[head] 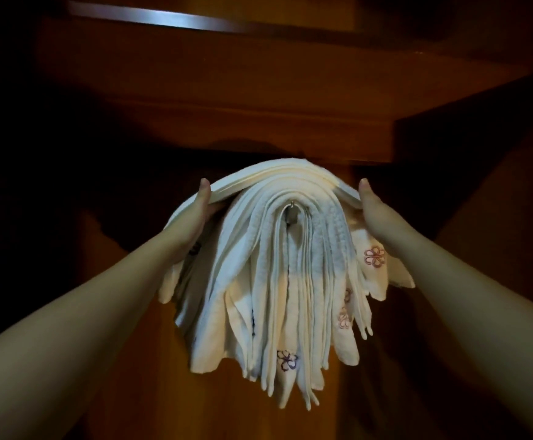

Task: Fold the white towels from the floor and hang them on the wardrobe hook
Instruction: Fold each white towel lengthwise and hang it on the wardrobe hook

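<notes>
Several folded white towels, some with small embroidered flowers, hang draped in a thick bundle over a metal hook on the wooden wardrobe. The topmost towel arches over the bundle. My left hand grips that towel's left edge, thumb on top and fingers hidden beneath. My right hand holds its right edge the same way. Both arms reach up from the lower corners.
A wooden ledge of the wardrobe juts out just above the hook. A pale rail or edge runs across the top left. The surroundings are dark brown wood in dim light.
</notes>
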A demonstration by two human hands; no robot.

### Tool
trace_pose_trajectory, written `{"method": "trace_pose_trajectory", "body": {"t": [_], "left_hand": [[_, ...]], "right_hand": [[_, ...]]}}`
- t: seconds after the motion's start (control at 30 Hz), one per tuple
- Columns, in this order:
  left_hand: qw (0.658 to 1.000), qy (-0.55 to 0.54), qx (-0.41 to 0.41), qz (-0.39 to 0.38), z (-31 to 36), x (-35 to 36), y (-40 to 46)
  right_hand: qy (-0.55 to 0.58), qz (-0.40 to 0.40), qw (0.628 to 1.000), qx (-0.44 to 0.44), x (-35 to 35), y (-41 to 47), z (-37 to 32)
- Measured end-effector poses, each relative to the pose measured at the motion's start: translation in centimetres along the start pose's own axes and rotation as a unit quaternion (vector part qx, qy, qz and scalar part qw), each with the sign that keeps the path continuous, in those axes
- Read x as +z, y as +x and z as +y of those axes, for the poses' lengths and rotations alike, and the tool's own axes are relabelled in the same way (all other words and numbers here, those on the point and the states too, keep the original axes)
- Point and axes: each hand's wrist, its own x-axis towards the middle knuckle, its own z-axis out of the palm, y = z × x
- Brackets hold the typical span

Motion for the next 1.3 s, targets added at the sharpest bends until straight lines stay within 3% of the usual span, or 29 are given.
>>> {"method": "trace_pose_trajectory", "body": {"t": [0.13,0.27,0.37,0.47,0.57,0.63,0.7,0.8,0.9,1.0,1.1,1.2,1.3], "left_hand": [[0.997,-0.01,-0.048,0.067,-2.5,-1.3,-1.9],[0.98,0.064,-0.11,0.15,-3.0,-2.0,-4.0],[0.979,0.101,-0.076,0.16,-1.6,-1.5,-5.2],[0.969,0.093,0.017,0.228,-0.4,-1.0,-6.1],[0.93,0.146,0.107,0.32,-0.1,-0.1,-6.4],[0.939,0.16,0.099,0.287,-1.1,1.1,-6.2],[0.98,0.059,-0.015,0.192,-2.6,2.6,-6.2],[0.983,-0.026,-0.151,0.098,-4.0,4.9,-7.1],[0.974,-0.044,-0.203,0.092,-4.3,5.6,-8.2],[0.949,-0.087,-0.262,0.15,-4.4,5.1,-9.2],[0.961,-0.053,-0.221,0.155,-4.2,4.2,-11.5],[0.991,0.034,-0.116,0.06,-4.8,3.7,-15.3],[0.986,0.136,-0.087,-0.035,-6.1,4.6,-19.9]], "right_hand": [[-0.054,0.061,0.996,0.034,-0.3,-0.7,0.6],[-0.215,0.06,0.974,0.026,-1.1,-1.0,1.2],[-0.283,0.126,0.951,-0.015,-1.8,-0.9,1.9],[-0.195,0.133,0.97,-0.053,-1.3,-1.3,2.6],[-0.05,0.04,0.998,0.024,0.7,-2.7,3.3],[0.04,-0.008,0.996,0.081,2.2,-4.0,4.0],[0.081,-0.028,0.992,0.095,3.2,-5.3,4.6],[0.087,-0.066,0.987,0.119,4.3,-6.9,5.6],[0.054,-0.061,0.985,0.153,5.0,-8.6,6.1],[0.037,-0.02,0.983,0.181,4.5,-11.1,5.8],[-0.011,0.011,0.981,0.192,3.2,-14.4,5.7],[-0.077,0.021,0.978,0.194,2.5,-18.9,6.7],[-0.146,-0.018,0.967,0.207,2.5,-24.8,8.4]]}}
